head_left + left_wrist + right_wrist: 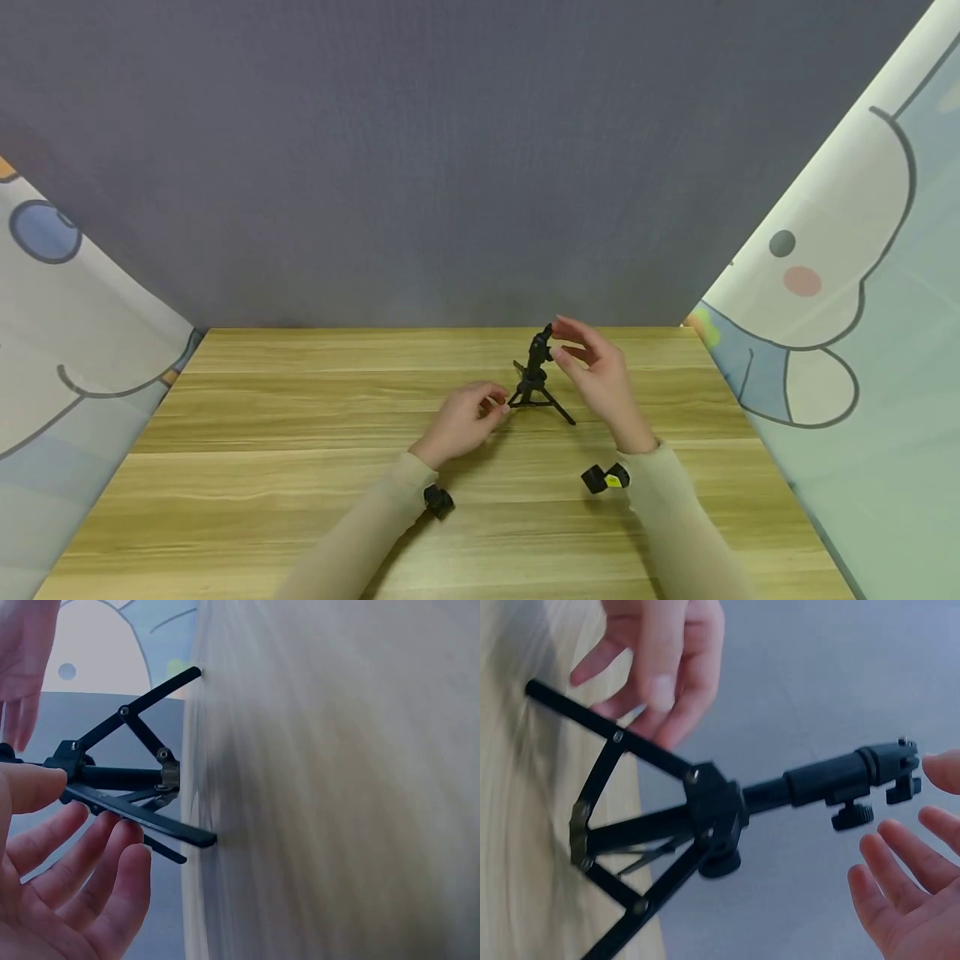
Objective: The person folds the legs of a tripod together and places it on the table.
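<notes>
A small black tripod (pixel 534 375) stands on the wooden table with its legs spread. Its slim column carries a small tilted head (pixel 892 766) and side knobs (pixel 853 816). My left hand (pixel 467 421) is beside the left leg, fingers loosely bent; whether a fingertip touches the leg is unclear. In the left wrist view, its thumb and fingers (pixel 120 877) appear near the legs without a visible grip. At the top, my right hand (pixel 596 375) has its thumb and fingers spread around the tripod head, with a gap showing in the right wrist view.
The wooden table (pixel 262 500) ends at a grey wall panel (pixel 420 167) just behind the tripod. Cartoon-printed sheets (pixel 825 333) flank the table on both sides. Each wrist wears a small black camera (pixel 438 502).
</notes>
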The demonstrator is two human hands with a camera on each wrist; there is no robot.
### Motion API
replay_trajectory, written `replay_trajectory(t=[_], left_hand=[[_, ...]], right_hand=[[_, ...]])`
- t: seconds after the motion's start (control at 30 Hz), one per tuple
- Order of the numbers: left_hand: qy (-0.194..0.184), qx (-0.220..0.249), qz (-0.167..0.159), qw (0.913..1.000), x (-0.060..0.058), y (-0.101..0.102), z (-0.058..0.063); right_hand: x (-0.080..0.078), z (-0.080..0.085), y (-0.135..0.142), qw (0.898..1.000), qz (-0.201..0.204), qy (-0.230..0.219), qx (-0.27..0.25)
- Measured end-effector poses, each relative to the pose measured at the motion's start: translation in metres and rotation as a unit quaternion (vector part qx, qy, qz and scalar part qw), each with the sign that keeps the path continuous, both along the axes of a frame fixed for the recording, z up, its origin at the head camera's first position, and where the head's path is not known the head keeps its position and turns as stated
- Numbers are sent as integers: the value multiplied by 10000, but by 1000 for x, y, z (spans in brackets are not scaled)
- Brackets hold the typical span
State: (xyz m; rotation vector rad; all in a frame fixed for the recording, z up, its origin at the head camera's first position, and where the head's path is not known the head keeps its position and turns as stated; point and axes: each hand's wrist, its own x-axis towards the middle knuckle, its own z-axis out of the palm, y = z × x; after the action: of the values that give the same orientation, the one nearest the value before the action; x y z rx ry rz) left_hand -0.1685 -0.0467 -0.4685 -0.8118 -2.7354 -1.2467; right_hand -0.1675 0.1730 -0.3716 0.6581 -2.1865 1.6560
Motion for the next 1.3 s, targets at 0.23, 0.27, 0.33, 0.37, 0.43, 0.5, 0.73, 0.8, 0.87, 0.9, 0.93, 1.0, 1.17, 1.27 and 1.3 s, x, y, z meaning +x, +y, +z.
replay_trajectory(t=[0.23,0.27,0.33,0.37,0.43,0.5,0.73,0.8,0.87,0.9,0.93,1.0,1.17,1.27,1.3], left_hand=[[162,-51,91,9998,-2,7,-5],[190,-72,117,9997,-2,7,-5],[222,-141,184,9995,-3,9,-5],[226,-179,216,9993,-3,10,-4],[199,-259,278,9991,-3,12,-3],[154,-339,343,9987,-3,14,-2],[58,-439,486,9978,-4,19,0],[81,-417,453,9981,-4,19,0],[89,-366,404,9985,-5,19,0],[97,-343,384,9986,-5,19,0],[109,-330,367,9987,-5,18,0],[117,-304,346,9989,-5,18,-1],[110,-273,360,9989,-5,17,-4],[131,-244,394,9988,-5,17,-3],[147,-247,406,9988,-5,17,-3]], right_hand=[[-3,7,-16,9997,77,-42,-212],[-3,7,-17,9997,69,-38,-232],[-3,8,-19,9998,-7,-2,-179],[-3,8,-20,9999,-43,2,-159],[-2,8,-21,9999,-136,3,-103],[0,9,-22,9997,-238,25,2],[2,10,-22,9991,-358,64,233],[2,10,-23,9985,-413,137,334],[3,10,-23,9977,-481,226,428],[3,10,-23,9972,-518,275,465],[3,10,-24,9968,-546,315,488],[3,10,-24,9962,-597,371,518],[3,8,-24,9952,-736,416,484],[3,7,-24,9953,-773,430,386],[3,7,-24,9955,-773,421,363]])
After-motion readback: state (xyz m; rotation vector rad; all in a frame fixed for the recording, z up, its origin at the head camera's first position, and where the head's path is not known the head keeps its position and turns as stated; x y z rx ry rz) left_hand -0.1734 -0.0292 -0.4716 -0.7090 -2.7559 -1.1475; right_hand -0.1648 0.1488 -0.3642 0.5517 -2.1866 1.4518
